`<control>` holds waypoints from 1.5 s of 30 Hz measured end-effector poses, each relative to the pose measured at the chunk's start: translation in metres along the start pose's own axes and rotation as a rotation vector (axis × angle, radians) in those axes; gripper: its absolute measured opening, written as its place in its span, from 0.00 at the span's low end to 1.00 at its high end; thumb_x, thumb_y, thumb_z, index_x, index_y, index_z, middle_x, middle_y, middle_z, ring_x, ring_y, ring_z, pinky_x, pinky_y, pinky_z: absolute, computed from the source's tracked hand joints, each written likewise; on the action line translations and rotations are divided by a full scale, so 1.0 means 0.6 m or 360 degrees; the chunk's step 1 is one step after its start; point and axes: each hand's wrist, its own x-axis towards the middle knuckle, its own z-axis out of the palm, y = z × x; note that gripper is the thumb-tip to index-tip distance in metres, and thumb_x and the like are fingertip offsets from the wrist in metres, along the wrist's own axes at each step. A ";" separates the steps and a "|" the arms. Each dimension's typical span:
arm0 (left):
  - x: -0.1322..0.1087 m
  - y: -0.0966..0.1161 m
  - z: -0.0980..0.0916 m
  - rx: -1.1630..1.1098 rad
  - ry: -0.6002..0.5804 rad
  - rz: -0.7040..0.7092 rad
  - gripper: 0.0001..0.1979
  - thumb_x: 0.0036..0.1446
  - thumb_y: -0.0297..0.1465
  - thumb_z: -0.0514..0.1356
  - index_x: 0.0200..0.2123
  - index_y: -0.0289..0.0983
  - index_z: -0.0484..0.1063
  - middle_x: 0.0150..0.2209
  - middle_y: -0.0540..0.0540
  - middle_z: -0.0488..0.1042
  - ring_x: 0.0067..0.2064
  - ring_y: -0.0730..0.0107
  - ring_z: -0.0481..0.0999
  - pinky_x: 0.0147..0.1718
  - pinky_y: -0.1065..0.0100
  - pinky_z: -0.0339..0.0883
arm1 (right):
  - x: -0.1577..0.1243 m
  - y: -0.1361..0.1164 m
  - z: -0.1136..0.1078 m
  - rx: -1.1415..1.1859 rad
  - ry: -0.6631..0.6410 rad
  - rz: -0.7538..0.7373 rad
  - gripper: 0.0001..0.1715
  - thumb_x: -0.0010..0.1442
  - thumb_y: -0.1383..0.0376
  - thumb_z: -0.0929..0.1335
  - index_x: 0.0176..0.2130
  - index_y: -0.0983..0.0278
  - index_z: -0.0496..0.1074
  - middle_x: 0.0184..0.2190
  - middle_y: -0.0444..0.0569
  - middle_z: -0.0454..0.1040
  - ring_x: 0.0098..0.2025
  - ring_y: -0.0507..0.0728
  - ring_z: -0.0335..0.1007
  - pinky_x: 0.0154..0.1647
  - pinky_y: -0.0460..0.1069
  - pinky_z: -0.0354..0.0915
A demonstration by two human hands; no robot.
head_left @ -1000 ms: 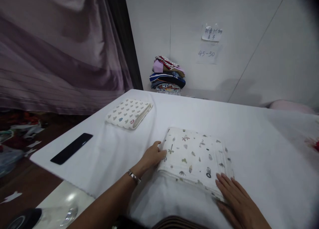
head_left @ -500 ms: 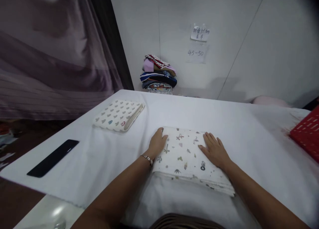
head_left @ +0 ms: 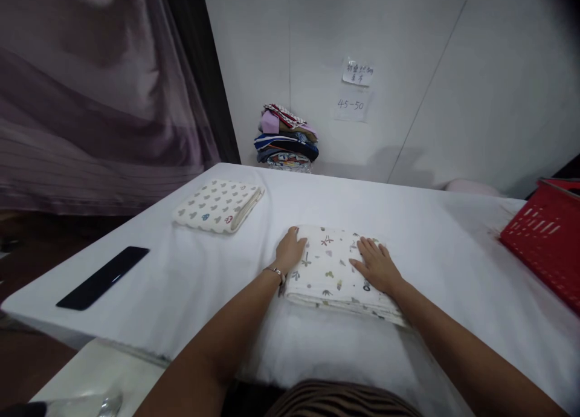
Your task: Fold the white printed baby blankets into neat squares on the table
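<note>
A folded white cloth (head_left: 333, 266) printed with small plants and sea motifs lies flat on the white-covered table. Along its left edge rests my left hand (head_left: 290, 252), its thumb apart and over the top and its other fingers at the far left corner. My right hand (head_left: 375, 267) lies palm down on the right part of the cloth, fingers spread. Several layers show along the cloth's near fold. Farther back to the left is another folded cloth (head_left: 217, 204), cream with grey mushroom-like prints, which neither hand touches.
A dark flat phone-like slab (head_left: 103, 278) lies near the table's left side. On the right stands a red slotted basket (head_left: 539, 235). Stacked folded fabrics (head_left: 286, 140) rise beyond the back edge, by a wall with paper signs (head_left: 354, 103). A curtain (head_left: 90, 96) hangs at left.
My right hand has moved inward over the cloth, towards my left hand. The cloth's near edge sits slightly farther from me. The view has shifted a little, showing more of the red basket.
</note>
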 end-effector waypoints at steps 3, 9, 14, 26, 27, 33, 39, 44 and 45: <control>0.005 -0.002 -0.004 -0.0050 -0.0037 -0.0069 0.27 0.58 0.39 0.56 0.58 0.34 0.58 0.55 0.33 0.69 0.55 0.52 0.69 0.51 0.59 0.60 | -0.005 -0.005 -0.017 0.0063 -0.0128 0.0072 0.41 0.64 0.45 0.51 0.65 0.67 0.53 0.67 0.57 0.49 0.68 0.64 0.39 0.66 0.63 0.42; -0.012 -0.012 -0.021 -0.0284 -0.0180 -0.0201 0.34 0.57 0.48 0.55 0.60 0.33 0.56 0.56 0.34 0.68 0.55 0.55 0.69 0.49 0.66 0.61 | -0.054 -0.027 -0.025 0.0107 -0.0145 0.0013 0.42 0.64 0.43 0.50 0.66 0.65 0.51 0.68 0.54 0.46 0.69 0.62 0.35 0.67 0.63 0.38; -0.073 -0.020 -0.035 -0.0026 -0.0213 -0.0132 0.36 0.54 0.45 0.59 0.61 0.34 0.55 0.53 0.35 0.71 0.51 0.54 0.72 0.45 0.65 0.63 | -0.061 -0.030 -0.032 0.0196 -0.0237 0.0038 0.39 0.64 0.44 0.50 0.65 0.62 0.53 0.68 0.53 0.47 0.69 0.63 0.37 0.66 0.63 0.41; -0.112 -0.022 -0.028 0.0179 -0.0160 -0.0222 0.35 0.55 0.44 0.58 0.62 0.36 0.55 0.58 0.37 0.66 0.57 0.54 0.68 0.50 0.64 0.61 | -0.060 -0.023 -0.018 0.0192 -0.0152 -0.0014 0.34 0.66 0.49 0.54 0.62 0.64 0.58 0.67 0.56 0.49 0.68 0.64 0.38 0.64 0.63 0.38; -0.110 -0.022 -0.028 0.0183 -0.0154 -0.0215 0.34 0.55 0.44 0.58 0.61 0.36 0.56 0.58 0.36 0.66 0.57 0.55 0.68 0.51 0.64 0.61 | -0.059 -0.023 -0.022 0.0223 -0.0149 -0.0023 0.32 0.65 0.49 0.54 0.61 0.64 0.59 0.67 0.55 0.50 0.68 0.64 0.39 0.64 0.63 0.39; -0.105 -0.023 -0.027 0.0173 -0.0137 -0.0197 0.33 0.55 0.42 0.59 0.61 0.35 0.57 0.59 0.36 0.66 0.58 0.55 0.68 0.52 0.65 0.60 | -0.043 -0.020 -0.040 0.0388 -0.0189 0.0090 0.33 0.65 0.51 0.55 0.63 0.63 0.56 0.67 0.55 0.49 0.69 0.62 0.37 0.64 0.62 0.41; -0.103 -0.028 -0.025 0.0139 -0.0156 -0.0200 0.34 0.54 0.43 0.59 0.61 0.35 0.57 0.60 0.37 0.65 0.58 0.56 0.67 0.50 0.66 0.61 | -0.043 -0.024 -0.010 0.0133 -0.0107 -0.0038 0.34 0.66 0.51 0.54 0.63 0.67 0.57 0.67 0.57 0.49 0.68 0.65 0.38 0.64 0.64 0.38; -0.098 -0.035 -0.021 0.0133 -0.0150 -0.0174 0.34 0.53 0.45 0.59 0.60 0.36 0.58 0.59 0.37 0.66 0.58 0.53 0.67 0.50 0.65 0.61 | -0.045 -0.022 -0.006 0.0125 -0.0080 -0.0061 0.32 0.66 0.51 0.54 0.61 0.65 0.59 0.66 0.57 0.52 0.68 0.64 0.41 0.63 0.64 0.41; -0.097 -0.037 -0.020 0.0138 -0.0149 -0.0166 0.34 0.53 0.45 0.59 0.59 0.37 0.58 0.59 0.37 0.66 0.58 0.53 0.67 0.50 0.64 0.61 | -0.045 -0.021 -0.008 0.0119 -0.0076 -0.0063 0.31 0.66 0.52 0.54 0.61 0.65 0.60 0.66 0.56 0.52 0.68 0.64 0.41 0.63 0.63 0.41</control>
